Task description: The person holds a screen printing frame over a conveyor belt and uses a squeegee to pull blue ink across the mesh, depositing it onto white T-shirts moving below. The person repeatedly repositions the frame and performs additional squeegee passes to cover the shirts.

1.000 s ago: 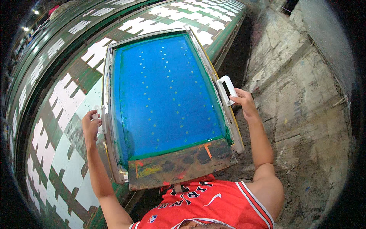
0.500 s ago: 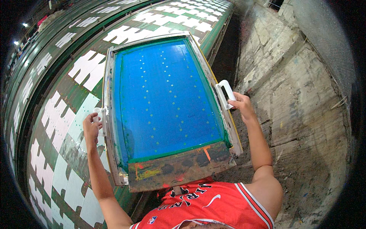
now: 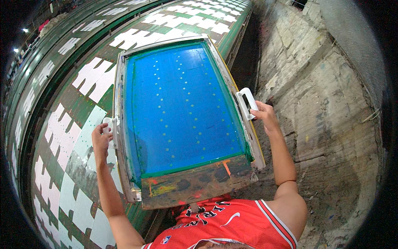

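**Dotted blue rectangular screen in a pale, worn frame point(image 3: 166, 108) held by both side handles**

At nine to twelve o'clock, a long green table point(image 3: 230, 39) bears white notched flat pieces point(image 3: 97, 81). At the frame's eight o'clock, the left hand point(image 3: 100, 139) curls round a white handle point(image 3: 114, 137). The screen occupies the centre; contact with the table cannot be told. A paint-stained brown board point(image 3: 199, 180) sits at its six o'clock. At three o'clock, well apart from the left, the right hand point(image 3: 265, 116) grips the lower end of a white looped handle point(image 3: 242, 107).
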A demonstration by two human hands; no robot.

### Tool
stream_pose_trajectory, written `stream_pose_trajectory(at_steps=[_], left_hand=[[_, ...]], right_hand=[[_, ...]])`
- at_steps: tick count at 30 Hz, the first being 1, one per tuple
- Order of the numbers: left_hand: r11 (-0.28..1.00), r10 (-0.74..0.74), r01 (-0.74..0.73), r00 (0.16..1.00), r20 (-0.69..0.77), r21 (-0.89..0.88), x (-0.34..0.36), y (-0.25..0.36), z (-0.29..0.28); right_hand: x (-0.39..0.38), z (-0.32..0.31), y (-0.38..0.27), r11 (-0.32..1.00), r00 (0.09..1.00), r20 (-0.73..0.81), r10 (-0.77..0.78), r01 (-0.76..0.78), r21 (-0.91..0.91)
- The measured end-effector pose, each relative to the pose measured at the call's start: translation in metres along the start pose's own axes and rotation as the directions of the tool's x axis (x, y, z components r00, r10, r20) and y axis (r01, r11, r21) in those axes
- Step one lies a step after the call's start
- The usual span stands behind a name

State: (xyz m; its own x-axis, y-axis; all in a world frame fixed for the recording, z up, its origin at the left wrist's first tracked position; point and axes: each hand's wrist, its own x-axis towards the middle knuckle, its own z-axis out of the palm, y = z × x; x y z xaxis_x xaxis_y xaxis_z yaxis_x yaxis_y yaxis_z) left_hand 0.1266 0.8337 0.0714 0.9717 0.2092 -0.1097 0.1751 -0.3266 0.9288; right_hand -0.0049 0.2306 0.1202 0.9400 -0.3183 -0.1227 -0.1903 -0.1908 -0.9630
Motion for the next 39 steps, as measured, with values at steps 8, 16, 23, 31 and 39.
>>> stream_pose_trajectory(at_steps=[8, 16, 23, 31, 39], left_hand=[[1.0, 0.003, -0.003, 1.0, -0.002, 0.018, 0.004, -0.006, -0.005], [0.999, 0.049, -0.049, 0.999, 0.007, 0.002, 0.004, -0.004, -0.004], [0.998, 0.034, -0.035, 0.999, 0.018, 0.057, -0.004, -0.008, -0.007], [0.999, 0.014, -0.013, 1.0, -0.022, 0.042, -0.011, 0.002, -0.011], [1.0, -0.026, 0.025, 0.999, -0.035, -0.013, -0.037, -0.016, -0.002]], right_hand=[[-0.004, 0.006, -0.002, 1.0, 1.0, 0.026, 0.002, -0.002, 0.015], [-0.003, 0.005, -0.004, 0.999, 0.999, 0.013, -0.034, 0.034, -0.002], [-0.015, 0.004, -0.009, 1.0, 0.999, 0.04, -0.008, 0.007, 0.024], [-0.019, 0.002, -0.008, 0.999, 0.999, 0.042, -0.015, 0.014, 0.043], [-0.006, -0.012, -0.011, 0.999, 0.997, 0.076, -0.033, 0.033, 0.001]])
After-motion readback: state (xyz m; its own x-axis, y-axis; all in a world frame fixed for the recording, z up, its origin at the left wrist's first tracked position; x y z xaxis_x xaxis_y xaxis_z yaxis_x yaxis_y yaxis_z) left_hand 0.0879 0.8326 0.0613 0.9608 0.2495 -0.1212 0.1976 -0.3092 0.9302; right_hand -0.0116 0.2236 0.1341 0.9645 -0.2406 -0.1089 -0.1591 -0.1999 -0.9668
